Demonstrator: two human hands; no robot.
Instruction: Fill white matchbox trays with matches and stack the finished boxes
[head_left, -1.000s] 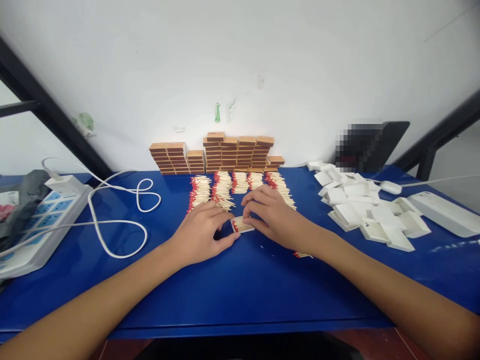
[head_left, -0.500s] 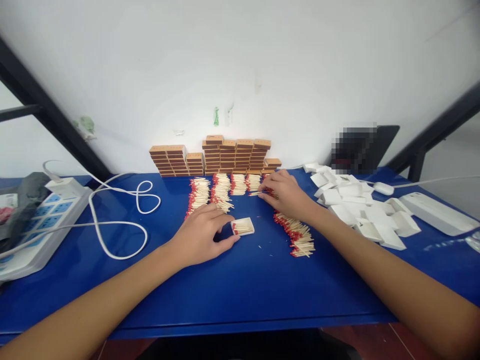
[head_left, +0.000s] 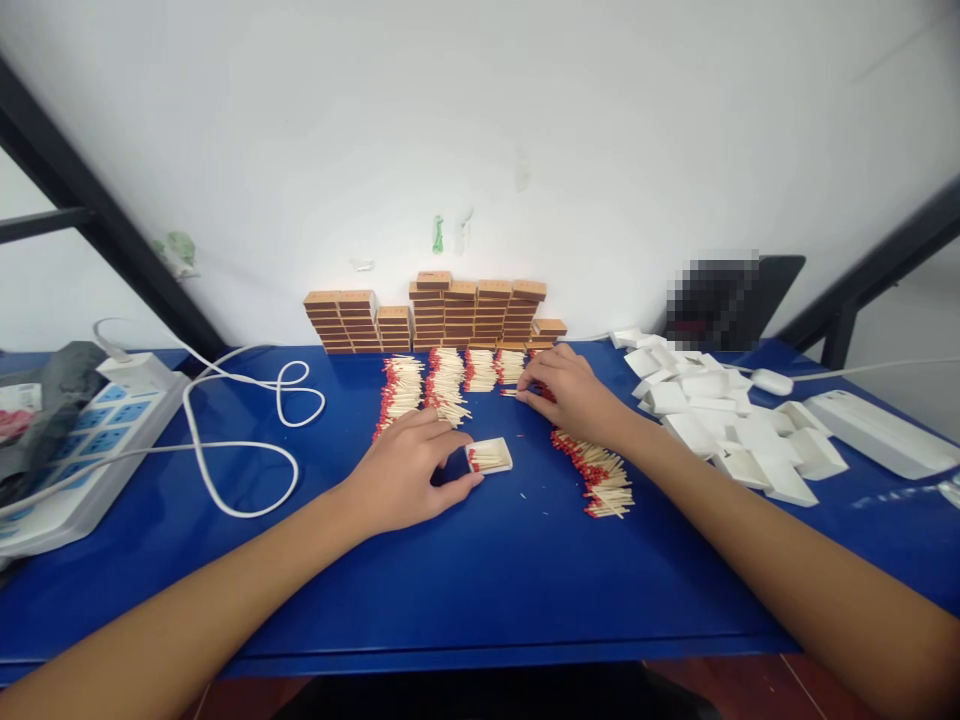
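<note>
My left hand [head_left: 411, 460] grips a small white matchbox tray [head_left: 501, 459] between thumb and fingers. Several red-headed matches [head_left: 487, 460] lie in the tray, heads toward the hand. Farther right, my right hand [head_left: 568, 392] is closed in a pinch, with matches [head_left: 509, 393] showing at its fingertips. Partly beneath that hand and wrist, a long row of matches [head_left: 604, 475] lies on the blue table [head_left: 480, 580]. Other match piles [head_left: 448, 385] sit behind the tray, some partly covered by my left hand.
Stacked matchboxes [head_left: 457, 315] stand against the wall. Many white matchbox trays [head_left: 720, 405] are heaped at the right, beside a white oblong device [head_left: 881, 432] and a dark panel [head_left: 776, 295]. At the left are a white cable [head_left: 199, 440] and a power strip [head_left: 112, 450].
The view has shifted slightly, so everything appears a little farther right. Both hands keep nearly the same pose, the left on the tray and the right pinching at the matches.
</note>
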